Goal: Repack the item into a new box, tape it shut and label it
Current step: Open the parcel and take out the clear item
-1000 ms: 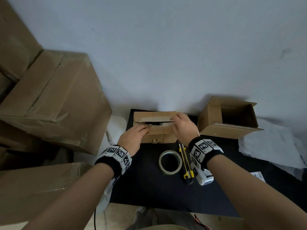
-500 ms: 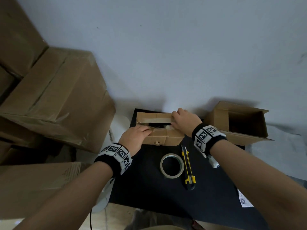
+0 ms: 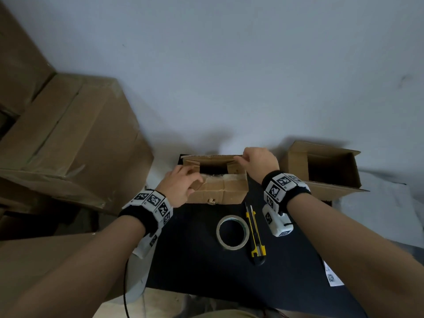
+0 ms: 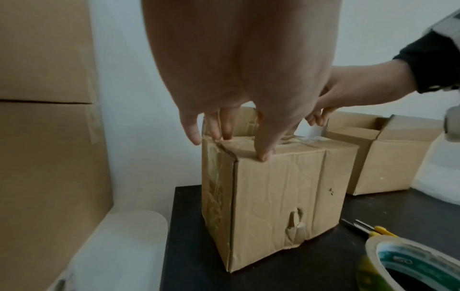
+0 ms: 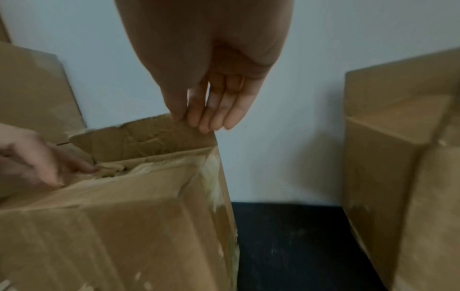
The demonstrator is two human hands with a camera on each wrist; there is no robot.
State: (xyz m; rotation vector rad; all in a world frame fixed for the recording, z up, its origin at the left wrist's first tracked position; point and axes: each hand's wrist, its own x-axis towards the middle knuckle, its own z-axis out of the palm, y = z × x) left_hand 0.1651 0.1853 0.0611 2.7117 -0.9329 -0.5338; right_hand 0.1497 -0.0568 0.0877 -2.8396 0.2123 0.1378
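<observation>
A worn cardboard box (image 3: 220, 191) stands on the black mat (image 3: 206, 260), its top partly open and its inside dark. My left hand (image 3: 195, 182) grips the near flap at its left end, thumb on the outside (image 4: 263, 155). My right hand (image 3: 241, 158) pinches the right corner of the far flap (image 5: 154, 133), which stands upright. In the right wrist view thumb and fingers of the right hand (image 5: 191, 120) close on that flap's top edge. The new box (image 3: 321, 171) sits open to the right. What lies in the worn box is hidden.
A tape roll (image 3: 232, 232) and a yellow utility knife (image 3: 254, 235) lie on the mat in front of the box. A printed label (image 3: 333, 275) lies at the mat's right edge. Large cartons (image 3: 68, 145) are stacked on the left, with a wall close behind.
The far flap has swung up and back in my right hand, and the box's dark inside now shows. My left hand has stayed on the near flap.
</observation>
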